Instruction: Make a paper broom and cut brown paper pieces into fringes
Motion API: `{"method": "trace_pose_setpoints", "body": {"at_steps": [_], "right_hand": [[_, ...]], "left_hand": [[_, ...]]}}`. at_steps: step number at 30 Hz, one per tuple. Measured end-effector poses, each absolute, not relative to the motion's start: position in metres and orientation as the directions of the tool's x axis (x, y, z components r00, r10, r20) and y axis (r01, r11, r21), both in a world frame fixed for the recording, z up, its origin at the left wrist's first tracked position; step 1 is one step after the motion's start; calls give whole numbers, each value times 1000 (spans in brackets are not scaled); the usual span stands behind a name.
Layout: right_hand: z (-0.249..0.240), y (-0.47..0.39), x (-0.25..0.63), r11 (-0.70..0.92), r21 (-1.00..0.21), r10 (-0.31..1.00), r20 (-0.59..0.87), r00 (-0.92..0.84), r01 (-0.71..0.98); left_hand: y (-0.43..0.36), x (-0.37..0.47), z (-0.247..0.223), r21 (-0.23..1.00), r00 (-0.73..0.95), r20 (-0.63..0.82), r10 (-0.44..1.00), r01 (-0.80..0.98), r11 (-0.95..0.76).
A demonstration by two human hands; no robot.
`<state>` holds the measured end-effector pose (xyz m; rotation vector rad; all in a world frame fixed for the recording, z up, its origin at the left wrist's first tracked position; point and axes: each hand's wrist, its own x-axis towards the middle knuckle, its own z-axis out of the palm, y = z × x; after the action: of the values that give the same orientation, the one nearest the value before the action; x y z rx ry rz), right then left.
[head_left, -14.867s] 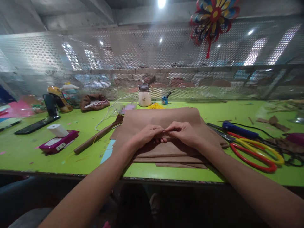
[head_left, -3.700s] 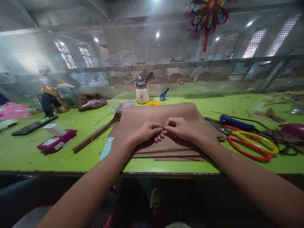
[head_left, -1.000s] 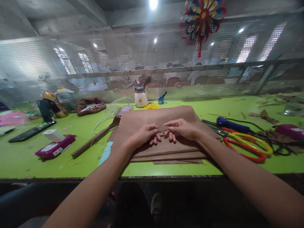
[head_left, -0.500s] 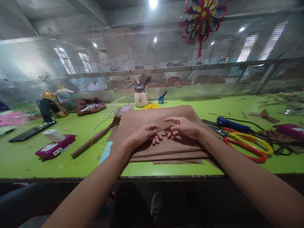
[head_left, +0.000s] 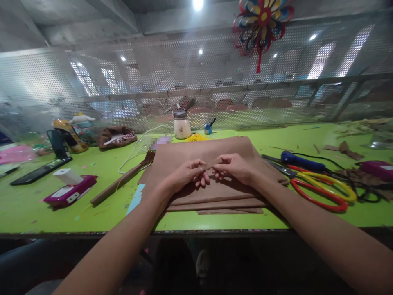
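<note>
Over a stack of brown paper sheets [head_left: 190, 150], my two hands meet almost fingertip to fingertip. A thin brown strip [head_left: 209, 168] spans the small gap between them, its exact kind too small to make out. My left hand [head_left: 188, 175] pinches one end between thumb and forefinger, the other fingers curled below. At the opposite end, my right hand [head_left: 233, 167] is closed in a similar pinch. To the right of the stack lie scissors [head_left: 321, 192] with red and yellow handles. A brown rolled stick [head_left: 119, 182] rests on the left.
The green table [head_left: 113, 221] also bears a purple power strip [head_left: 72, 190] with a white plug, a phone [head_left: 41, 170] and a brown pouch [head_left: 116, 138]. A pale jug [head_left: 182, 126] and a small blue jar [head_left: 208, 129] stand behind the paper. A blue-handled corded tool [head_left: 302, 161] lies right.
My right hand's outstretched fingers have bent and drawn in to a pinch on the thin strip. The left hand keeps nearly the same place and grip.
</note>
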<state>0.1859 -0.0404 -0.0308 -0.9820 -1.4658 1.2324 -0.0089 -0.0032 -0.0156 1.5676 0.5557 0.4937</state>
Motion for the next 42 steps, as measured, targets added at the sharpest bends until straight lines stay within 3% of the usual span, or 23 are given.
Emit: {"method": "trace_pose_setpoints", "body": {"at_steps": [9,17,24,30,33,35,38,40,42], "right_hand": [[-26,-44,181,110,-989,974,127,-188,-99],[-25,-48,175,109,-993,967,114,-229,-36],[-27,-45,177,139,-983,965,162,-205,-123],[-26,-47,169,199,-969,940,231,-251,-147],[-24,-46,169,189,-970,962,214,-170,-154],[-21,-46,172,204,-975,970,214,-118,-89],[-16,-48,175,284,-930,951,242,-194,233],[-16,-49,175,387,-805,913,267,-308,450],[-19,-49,173,498,-662,863,313,-397,561]], "left_hand": [[-7,-10,-14,998,781,-10,625,46,-41],[-2,-6,-21,994,758,58,650,20,-112],[-6,-7,-17,997,735,76,674,-55,-53],[-14,-3,-11,991,764,92,639,-8,-133],[-15,-3,-9,993,783,73,617,-2,-115],[-13,-4,-8,993,752,58,656,27,-118],[-9,-5,-9,994,657,33,753,55,-91],[-7,-4,-12,982,587,74,806,96,-161],[-6,-2,-15,913,558,194,807,198,-356]]}}
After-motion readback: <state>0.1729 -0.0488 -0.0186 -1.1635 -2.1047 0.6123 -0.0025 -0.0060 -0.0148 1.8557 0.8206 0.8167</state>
